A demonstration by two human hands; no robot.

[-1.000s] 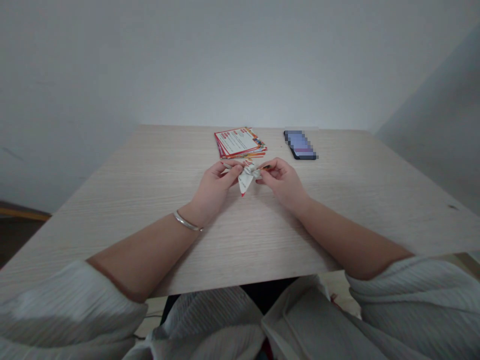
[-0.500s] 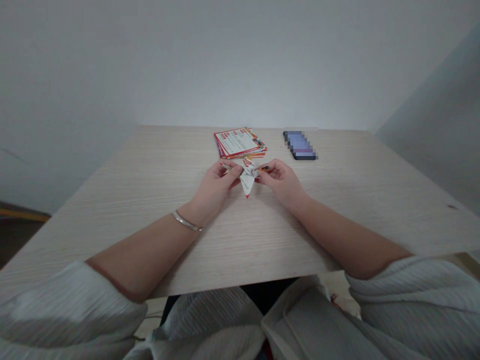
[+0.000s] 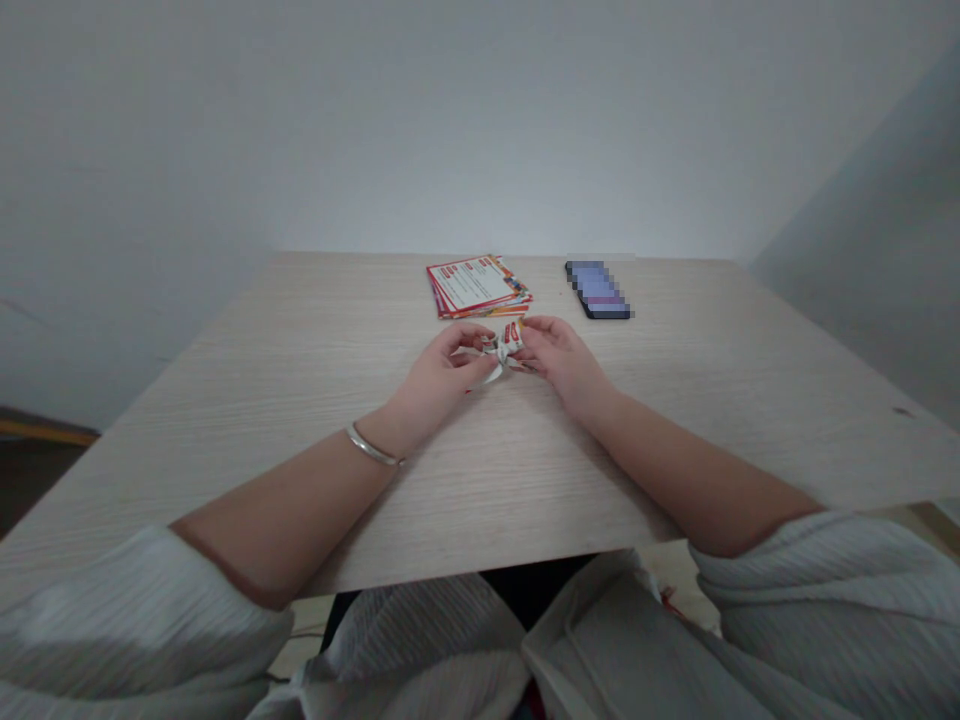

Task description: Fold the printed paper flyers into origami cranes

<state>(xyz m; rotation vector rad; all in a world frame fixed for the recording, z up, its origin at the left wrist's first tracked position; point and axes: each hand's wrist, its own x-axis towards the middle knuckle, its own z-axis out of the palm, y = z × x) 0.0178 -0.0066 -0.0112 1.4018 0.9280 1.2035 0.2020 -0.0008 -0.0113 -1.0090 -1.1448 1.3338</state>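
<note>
A small folded piece of printed paper (image 3: 502, 346), white with red marks, is held between both hands just above the wooden table (image 3: 300, 340). My left hand (image 3: 439, 368) pinches its left side, fingers curled round it. My right hand (image 3: 556, 356) pinches the right side with thumb and fingertips. A silver bangle (image 3: 373, 446) sits on my left wrist. Much of the paper is hidden by the fingers.
A stack of red-bordered printed sheets (image 3: 478, 285) lies just beyond the hands. A dark phone (image 3: 598, 289) lies to the right of the stack. A plain wall stands behind the table's far edge. My pale ribbed sleeves hang over the near edge.
The folded paper's pointed end, which hung down toward the table, has been turned up and tucked between the hands. Both hands have closed in slightly around it.
</note>
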